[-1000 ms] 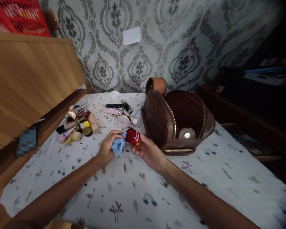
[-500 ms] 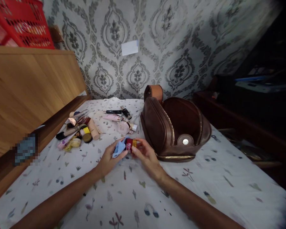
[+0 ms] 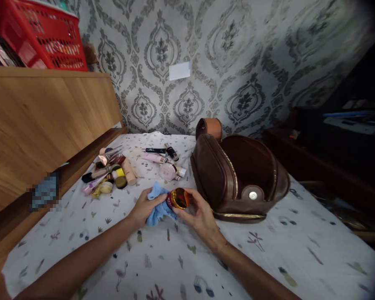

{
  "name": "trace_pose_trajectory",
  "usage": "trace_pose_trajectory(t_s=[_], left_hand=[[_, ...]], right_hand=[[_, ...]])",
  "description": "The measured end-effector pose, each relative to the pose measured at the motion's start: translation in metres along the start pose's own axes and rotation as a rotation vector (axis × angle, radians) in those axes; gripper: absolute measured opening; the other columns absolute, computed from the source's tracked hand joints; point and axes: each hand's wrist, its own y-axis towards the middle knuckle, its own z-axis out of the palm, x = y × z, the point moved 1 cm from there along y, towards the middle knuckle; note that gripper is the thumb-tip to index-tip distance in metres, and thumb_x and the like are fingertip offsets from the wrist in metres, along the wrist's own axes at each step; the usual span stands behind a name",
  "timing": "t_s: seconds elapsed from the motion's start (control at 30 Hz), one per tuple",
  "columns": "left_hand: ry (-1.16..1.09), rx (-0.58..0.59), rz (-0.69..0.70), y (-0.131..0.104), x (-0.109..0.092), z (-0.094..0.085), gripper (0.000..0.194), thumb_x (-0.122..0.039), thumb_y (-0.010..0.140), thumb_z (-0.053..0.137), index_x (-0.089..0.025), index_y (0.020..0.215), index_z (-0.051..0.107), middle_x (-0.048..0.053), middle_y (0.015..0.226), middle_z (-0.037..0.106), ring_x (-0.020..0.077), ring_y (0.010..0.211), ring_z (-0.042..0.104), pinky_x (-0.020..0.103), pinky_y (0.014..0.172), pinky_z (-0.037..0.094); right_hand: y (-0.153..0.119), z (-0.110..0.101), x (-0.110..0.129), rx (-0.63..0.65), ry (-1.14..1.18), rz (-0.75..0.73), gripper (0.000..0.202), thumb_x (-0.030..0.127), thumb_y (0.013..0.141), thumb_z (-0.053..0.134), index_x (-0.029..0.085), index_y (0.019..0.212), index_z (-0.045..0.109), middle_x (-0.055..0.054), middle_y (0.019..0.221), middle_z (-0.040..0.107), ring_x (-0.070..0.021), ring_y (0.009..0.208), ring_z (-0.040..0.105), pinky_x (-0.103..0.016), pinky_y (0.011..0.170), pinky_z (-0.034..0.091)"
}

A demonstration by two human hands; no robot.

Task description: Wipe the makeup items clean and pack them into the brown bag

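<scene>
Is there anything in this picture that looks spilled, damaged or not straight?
No spill or damage is visible. The white rectangle on the wall looks slightly askew, its right end higher, and the cosmetics at the left lie in a loose jumble, overlapping one another.

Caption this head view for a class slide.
Left hand holds blue cloth against red and gold jar in right hand.

Upper left of the frame: a red slotted basket (image 3: 28, 33), seen above a wood-grained panel (image 3: 59, 108). Upper centre — a white rectangle (image 3: 179, 71) against grey-and-white damask wallpaper (image 3: 206, 37). Across the lower frame I view a pale sheet (image 3: 234, 260) printed with flamingos and plants. Far right, I distinguish dark furniture (image 3: 283, 146) and a blue-edged object (image 3: 356, 121) — details too dim to resolve.
</scene>
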Motion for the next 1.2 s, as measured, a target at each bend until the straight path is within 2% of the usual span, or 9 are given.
trace_pose_trajectory(t_s=[0.17,0.27,0.4,0.5,0.67,0.77,0.93,1.07,1.2], left_hand=[[0.227,0.064,0.221,0.0,0.0,-0.004,0.042,-0.053,0.068,0.08,-0.016,0.081,0.066,-0.001,0.075,0.068,0.014,0.069,0.062,0.024,0.067,0.054],[0.352,0.062,0.332,-0.002,-0.002,-0.005,0.035,-0.051,0.08,0.071,-0.017,0.086,0.065,0.0,0.081,0.067,0.0155,0.077,0.063,0.025,0.073,0.053],[0.422,0.069,0.386,-0.008,-0.007,-0.003,0.031,-0.047,0.088,0.063,-0.019,0.101,0.067,0.003,0.097,0.071,0.0197,0.095,0.066,0.03,0.089,0.053],[0.53,0.213,0.512,-0.013,-0.009,0.001,0.028,-0.037,0.091,0.061,-0.019,0.113,0.066,0.007,0.113,0.071,0.0223,0.106,0.066,0.036,0.097,0.052],[0.659,0.404,0.927,-0.02,-0.009,0.003,0.025,-0.02,0.093,0.059,-0.02,0.117,0.065,0.013,0.121,0.069,0.0251,0.12,0.062,0.045,0.103,0.05],[0.691,0.441,1.045,-0.024,-0.012,0.003,0.021,-0.02,0.094,0.058,-0.018,0.114,0.064,0.015,0.115,0.071,0.0251,0.115,0.065,0.044,0.099,0.054],[0.777,0.626,1.216,-0.031,-0.017,0.006,0.025,-0.019,0.096,0.052,-0.015,0.12,0.06,0.018,0.116,0.069,0.0281,0.119,0.062,0.046,0.098,0.055],[0.886,0.656,1.237,-0.031,-0.017,0.006,0.036,-0.016,0.097,0.048,-0.014,0.133,0.049,0.021,0.127,0.061,0.0296,0.131,0.052,0.048,0.105,0.05],[1.042,0.595,1.046,-0.027,-0.015,0.002,0.057,-0.024,0.096,0.051,-0.015,0.148,0.029,0.023,0.146,0.043,0.0317,0.142,0.038,0.051,0.113,0.041]], right_hand=[[0.0,0.005,0.0,0.04,0.122,0.125,0.045,0.039,0.071,0.077,0.023,0.104,0.053,-0.006,0.101,0.068,-0.0229,0.094,0.066,-0.037,0.083,0.055],[0.0,0.006,-0.006,0.016,0.04,0.105,0.044,0.037,0.07,0.077,0.021,0.106,0.056,-0.006,0.101,0.068,-0.0233,0.093,0.066,-0.038,0.083,0.055],[0.0,0.004,-0.009,0.004,-0.136,0.031,0.044,0.031,0.068,0.077,0.021,0.108,0.061,-0.007,0.105,0.067,-0.0242,0.094,0.065,-0.04,0.086,0.053],[0.0,0.003,-0.006,0.012,-0.24,0.006,0.041,0.028,0.066,0.078,0.021,0.105,0.065,-0.007,0.1,0.066,-0.0237,0.089,0.064,-0.039,0.082,0.053],[0.0,0.002,0.001,0.026,-0.309,0.062,0.038,0.029,0.066,0.078,0.019,0.102,0.068,-0.007,0.097,0.066,-0.0236,0.086,0.063,-0.037,0.079,0.052],[0.0,0.003,0.001,0.047,-0.327,0.068,0.036,0.028,0.068,0.076,0.019,0.102,0.069,-0.007,0.096,0.066,-0.0238,0.086,0.063,-0.037,0.08,0.051],[-0.003,0.003,0.002,0.108,-0.37,0.037,0.038,0.016,0.066,0.069,0.02,0.104,0.07,-0.007,0.093,0.062,-0.0246,0.087,0.061,-0.037,0.078,0.051],[-0.005,0.003,0.001,0.149,-0.367,-0.023,0.033,0.012,0.069,0.065,0.02,0.101,0.068,-0.007,0.095,0.059,-0.0236,0.088,0.059,-0.036,0.079,0.051],[-0.004,0.003,-0.001,0.202,-0.374,-0.054,0.04,0.013,0.068,0.068,0.019,0.108,0.065,-0.007,0.099,0.06,-0.0237,0.091,0.059,-0.037,0.08,0.052]])
